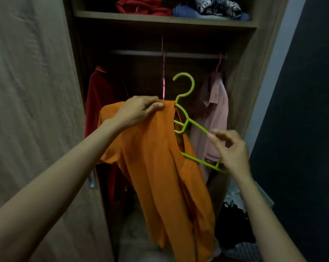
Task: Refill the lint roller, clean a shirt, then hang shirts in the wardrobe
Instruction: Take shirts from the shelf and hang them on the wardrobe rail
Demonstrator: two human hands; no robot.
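An orange shirt hangs in front of the open wardrobe, half on a green plastic hanger. The hanger's left arm is inside the shirt; its right arm and hook stick out bare. My left hand pinches the shirt's collar next to the hook's base. My right hand grips the hanger's bare right end, low and to the right. The wardrobe rail runs above, behind the hook.
A dark red shirt hangs at the left of the rail and a pink shirt at the right on a pink hanger. Folded clothes lie on the shelf above. The wardrobe door stands open at left. Clothes pile at the bottom right.
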